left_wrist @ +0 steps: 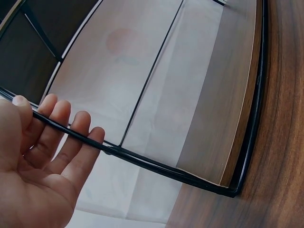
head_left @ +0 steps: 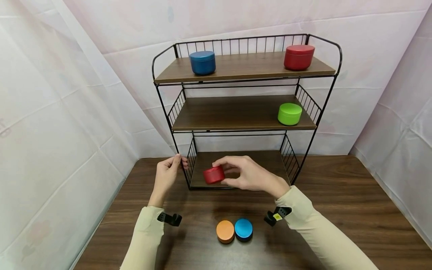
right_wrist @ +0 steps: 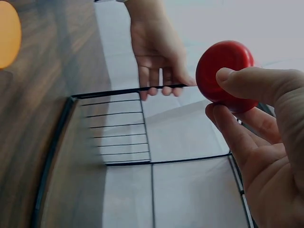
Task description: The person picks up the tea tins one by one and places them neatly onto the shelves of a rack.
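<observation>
A person's right hand (head_left: 248, 174) holds a small red tin (head_left: 214, 175), clamped between the thumb and the fingers. In the right wrist view the thumb presses on one round face of the tin, with fingertips against its far side. The tin is held in the air, slightly tilted, and in the head view it shows against the left half of the bottom shelf (head_left: 256, 159) of a black wire rack (head_left: 236, 69). How far in over that shelf it is, I cannot tell.

The left hand (head_left: 167, 176) grips the rack's front left post (left_wrist: 142, 162), thumb on one side and fingers curled behind it, a little above the bottom shelf.

The rack stands on a dark wooden surface (head_left: 351, 225) and has three brown boards. On the top shelf (head_left: 249, 64), a dark blue tin (head_left: 203, 63) sits near the left end and a large red tin (head_left: 299, 58) near the right end, well apart. On the middle shelf (head_left: 229, 112), a green tin (head_left: 289, 114) sits near the right end.

On the surface in front of the rack, between the two forearms, an orange tin (head_left: 225, 231) and a light blue tin (head_left: 243, 228) stand upright just beside each other, the orange one on the left. Pale sleeves (head_left: 145, 232) cover both forearms, and each wrist wears a black strap (head_left: 167, 218). A whitish cloth (head_left: 67, 112) hangs behind the rack and along both sides.
</observation>
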`<state>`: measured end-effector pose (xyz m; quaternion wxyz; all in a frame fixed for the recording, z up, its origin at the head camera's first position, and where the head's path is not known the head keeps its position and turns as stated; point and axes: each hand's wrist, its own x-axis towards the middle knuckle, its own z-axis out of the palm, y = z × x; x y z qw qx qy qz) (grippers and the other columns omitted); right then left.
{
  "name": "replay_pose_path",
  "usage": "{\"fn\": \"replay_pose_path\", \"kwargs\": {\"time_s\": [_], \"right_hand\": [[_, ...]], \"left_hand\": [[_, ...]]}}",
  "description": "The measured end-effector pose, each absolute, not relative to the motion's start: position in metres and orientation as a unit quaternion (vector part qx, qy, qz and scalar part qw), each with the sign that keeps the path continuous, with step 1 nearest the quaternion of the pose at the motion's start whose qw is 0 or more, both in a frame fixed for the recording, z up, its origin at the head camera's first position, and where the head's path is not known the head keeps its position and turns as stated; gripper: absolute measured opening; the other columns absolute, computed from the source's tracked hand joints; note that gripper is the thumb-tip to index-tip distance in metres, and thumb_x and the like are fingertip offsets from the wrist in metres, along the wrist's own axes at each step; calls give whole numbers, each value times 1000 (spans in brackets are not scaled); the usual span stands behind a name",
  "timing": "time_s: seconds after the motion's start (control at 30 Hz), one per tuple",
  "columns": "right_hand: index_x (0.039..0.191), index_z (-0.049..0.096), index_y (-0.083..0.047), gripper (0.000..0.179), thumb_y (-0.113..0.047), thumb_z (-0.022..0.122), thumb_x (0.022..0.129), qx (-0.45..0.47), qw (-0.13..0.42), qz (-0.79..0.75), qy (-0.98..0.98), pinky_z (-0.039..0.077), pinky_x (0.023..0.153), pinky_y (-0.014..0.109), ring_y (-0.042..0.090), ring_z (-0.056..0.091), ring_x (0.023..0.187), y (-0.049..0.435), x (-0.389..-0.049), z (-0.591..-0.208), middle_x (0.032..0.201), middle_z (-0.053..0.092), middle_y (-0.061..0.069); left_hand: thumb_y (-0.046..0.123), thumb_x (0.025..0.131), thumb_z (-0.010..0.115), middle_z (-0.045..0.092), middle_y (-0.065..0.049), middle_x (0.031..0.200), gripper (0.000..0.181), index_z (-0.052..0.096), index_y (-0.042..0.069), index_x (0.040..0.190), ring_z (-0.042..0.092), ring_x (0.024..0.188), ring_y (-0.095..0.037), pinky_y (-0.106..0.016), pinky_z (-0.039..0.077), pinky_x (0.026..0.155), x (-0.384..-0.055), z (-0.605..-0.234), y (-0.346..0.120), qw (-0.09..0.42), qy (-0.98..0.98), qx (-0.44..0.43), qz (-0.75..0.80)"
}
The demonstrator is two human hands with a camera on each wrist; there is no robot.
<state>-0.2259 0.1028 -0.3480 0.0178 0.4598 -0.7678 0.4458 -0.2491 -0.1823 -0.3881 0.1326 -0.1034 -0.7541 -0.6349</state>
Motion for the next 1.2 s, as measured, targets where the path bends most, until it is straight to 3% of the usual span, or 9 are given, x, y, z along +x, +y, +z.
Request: {"fn": "replay_pose_path", "kwargs": {"time_s": [0.13,0.33,0.5,0.57,0.63,0.83,1.2], "right_hand": [[126,60,-13,51,-2,78,79,467,43,438,-767,59,89,29,11,66,104,103,-227,-335,123,64,3],[125,60,-10,49,-1,77,79,478,59,431,-763,58,89,28,12,67,103,104,-228,-317,120,65,5],[124,60,-10,48,-2,77,80,483,81,420,-764,58,90,27,15,66,104,102,-231,-300,121,65,7],[124,59,-9,48,-3,77,80,485,89,417,-763,58,90,29,16,66,105,100,-233,-293,121,65,7],[124,59,-9,48,-3,77,80,488,97,414,-762,58,90,30,16,66,105,98,-235,-287,122,64,8],[125,59,-8,48,-3,77,80,491,130,407,-759,58,90,29,16,66,104,93,-240,-273,122,64,8],[126,58,-5,47,-3,75,82,483,178,384,-766,58,91,31,14,65,102,88,-255,-252,121,64,7]], "left_hand": [[19,102,50,72,-13,83,34,70,-7,94,70,77,-25,-50,57,83,-250,-389,-183,134,-753,-103,-636],[16,102,49,69,-25,88,33,69,-9,95,70,75,-18,-32,62,76,-251,-389,-182,133,-749,-106,-641],[17,102,49,71,1,78,35,67,-12,97,70,74,-15,-47,59,82,-251,-389,-182,133,-749,-107,-640],[18,102,49,71,4,77,35,67,-12,97,70,74,-16,-52,56,85,-250,-388,-182,132,-750,-104,-640],[19,102,49,72,-2,79,35,68,-10,96,70,76,-21,-52,56,85,-250,-389,-182,130,-750,-101,-641],[20,102,50,66,-34,94,35,70,-7,94,65,87,-48,-52,56,85,-249,-389,-182,131,-749,-101,-641],[19,102,50,66,-34,93,34,70,-7,93,67,84,-44,-50,58,84,-251,-391,-183,134,-745,-98,-646]]}}
